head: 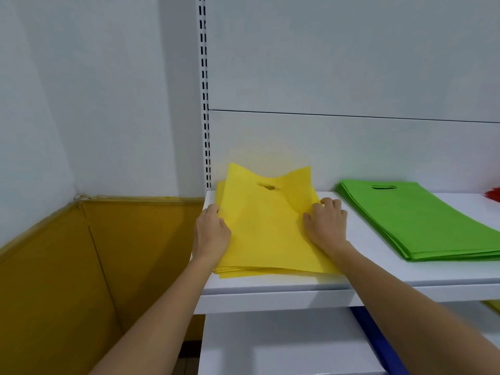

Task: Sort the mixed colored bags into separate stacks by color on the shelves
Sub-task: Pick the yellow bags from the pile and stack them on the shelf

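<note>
Stacking step. The left hand (212,234) and right hand (326,226) each grip an edge of the top yellow bag (267,226), which lies between them on the yellow stack (243,273). The green stack (422,223) lies right of the right hand. The likely next move is to square the edges and let go.

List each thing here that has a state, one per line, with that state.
Stack of flat yellow fabric bags: lying on the white metal shelf, top bag's far edge lifted and wavy.
Stack of flat green fabric bags: lying flat, slightly fanned, untouched.
Left hand: grips the yellow stack's left edge.
Right hand: holds its right edge, fingers curled.
Brown cardboard box: open.
</note>
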`<action>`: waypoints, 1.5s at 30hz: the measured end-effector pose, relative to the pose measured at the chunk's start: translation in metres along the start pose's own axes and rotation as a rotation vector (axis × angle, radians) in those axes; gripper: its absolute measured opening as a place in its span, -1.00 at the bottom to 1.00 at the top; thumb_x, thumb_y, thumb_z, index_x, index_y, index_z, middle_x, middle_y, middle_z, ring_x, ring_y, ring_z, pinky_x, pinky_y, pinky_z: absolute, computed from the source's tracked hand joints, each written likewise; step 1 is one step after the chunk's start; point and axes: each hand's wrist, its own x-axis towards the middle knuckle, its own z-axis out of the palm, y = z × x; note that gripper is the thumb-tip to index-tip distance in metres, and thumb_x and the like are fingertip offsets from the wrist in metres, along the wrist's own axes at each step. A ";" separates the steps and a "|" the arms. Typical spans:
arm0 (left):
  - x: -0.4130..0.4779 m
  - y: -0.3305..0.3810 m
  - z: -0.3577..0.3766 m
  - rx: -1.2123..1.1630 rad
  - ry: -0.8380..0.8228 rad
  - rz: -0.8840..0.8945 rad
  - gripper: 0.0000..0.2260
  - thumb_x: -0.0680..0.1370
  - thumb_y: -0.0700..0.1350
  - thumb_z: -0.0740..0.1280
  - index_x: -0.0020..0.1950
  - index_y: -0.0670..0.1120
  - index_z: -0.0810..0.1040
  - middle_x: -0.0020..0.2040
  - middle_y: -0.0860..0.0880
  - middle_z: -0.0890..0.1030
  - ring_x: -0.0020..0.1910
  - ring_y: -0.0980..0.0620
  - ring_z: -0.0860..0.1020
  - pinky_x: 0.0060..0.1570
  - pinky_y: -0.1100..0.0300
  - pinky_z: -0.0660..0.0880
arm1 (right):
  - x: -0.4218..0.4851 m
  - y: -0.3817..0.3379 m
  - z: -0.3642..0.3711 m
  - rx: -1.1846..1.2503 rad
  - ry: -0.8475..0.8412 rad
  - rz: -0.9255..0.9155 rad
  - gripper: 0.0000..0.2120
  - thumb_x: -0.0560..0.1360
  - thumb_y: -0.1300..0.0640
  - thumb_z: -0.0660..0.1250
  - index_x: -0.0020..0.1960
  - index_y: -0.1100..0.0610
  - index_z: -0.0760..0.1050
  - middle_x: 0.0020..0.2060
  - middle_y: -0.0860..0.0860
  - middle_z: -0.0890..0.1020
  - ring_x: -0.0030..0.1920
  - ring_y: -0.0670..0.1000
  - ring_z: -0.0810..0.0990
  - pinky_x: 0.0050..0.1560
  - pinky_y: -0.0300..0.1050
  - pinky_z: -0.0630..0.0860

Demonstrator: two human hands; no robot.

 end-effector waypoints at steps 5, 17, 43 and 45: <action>-0.002 0.005 0.000 0.059 0.032 -0.068 -0.73 0.57 -0.28 0.12 0.25 -0.26 0.39 0.17 -0.22 0.48 0.15 -0.17 0.43 -0.07 0.11 0.32 | -0.001 -0.002 0.001 -0.070 0.007 -0.010 -0.69 0.57 0.03 0.07 0.14 0.21 0.43 0.13 0.16 0.50 0.20 0.18 0.35 0.09 0.03 0.30; 0.001 -0.002 0.003 0.010 0.047 -0.077 -0.72 0.56 -0.25 0.17 0.28 -0.14 0.37 0.15 -0.20 0.53 0.11 -0.17 0.47 -0.15 0.12 0.31 | 0.000 -0.001 0.000 0.143 0.005 0.012 -0.64 0.57 0.20 0.09 0.36 0.19 0.24 0.06 0.20 0.53 0.08 0.22 0.47 -0.04 0.01 0.37; -0.007 0.068 0.015 -0.053 -0.094 0.261 -0.72 0.58 -0.26 0.21 0.28 -0.12 0.48 0.24 -0.20 0.46 0.23 -0.17 0.42 0.19 0.11 0.29 | -0.012 0.093 -0.083 0.518 0.120 0.154 -0.65 0.52 0.29 0.23 0.29 0.20 0.47 0.26 0.15 0.51 0.26 0.13 0.45 0.17 -0.21 0.24; -0.017 0.090 0.032 -0.072 -0.110 0.316 -0.72 0.57 -0.27 0.22 0.27 -0.14 0.49 0.23 -0.21 0.48 0.22 -0.17 0.43 0.19 0.13 0.27 | -0.023 0.123 -0.093 0.499 0.115 0.184 -0.66 0.54 0.27 0.22 0.31 0.19 0.45 0.27 0.14 0.51 0.26 0.13 0.44 0.16 -0.19 0.26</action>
